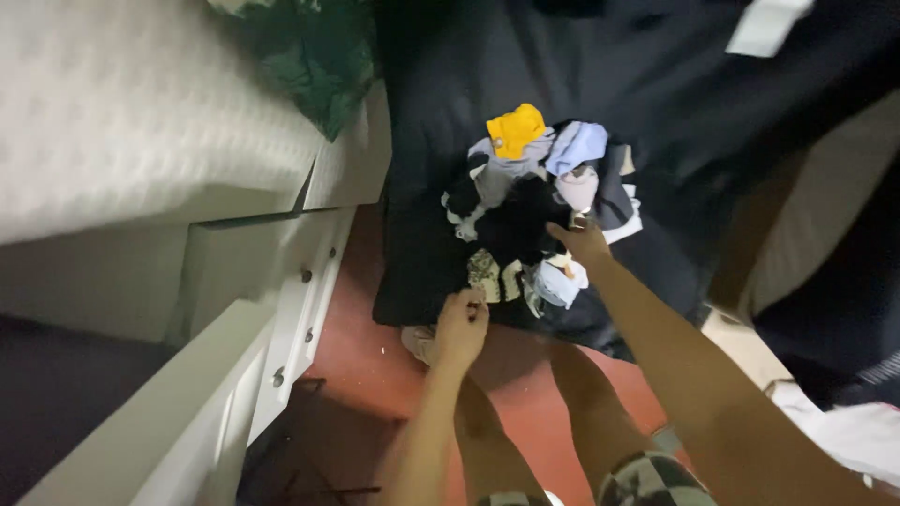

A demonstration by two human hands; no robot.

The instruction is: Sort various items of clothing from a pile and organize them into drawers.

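Soft heap of small clothes [534, 201] sits centre frame on a dark, matte bed cover [656, 84]: crumpled knits, a yellow piece [516, 129] on top, pale blue and black folds, a patterned piece [487, 275] at its lower edge. Right hand [581, 242] rests on the heap, grip closure can't be told. Left hand [461, 328], fingers curled, pinches at the patterned piece. White drawer unit [300, 300] with round knobs at left; red floor [366, 356] below.
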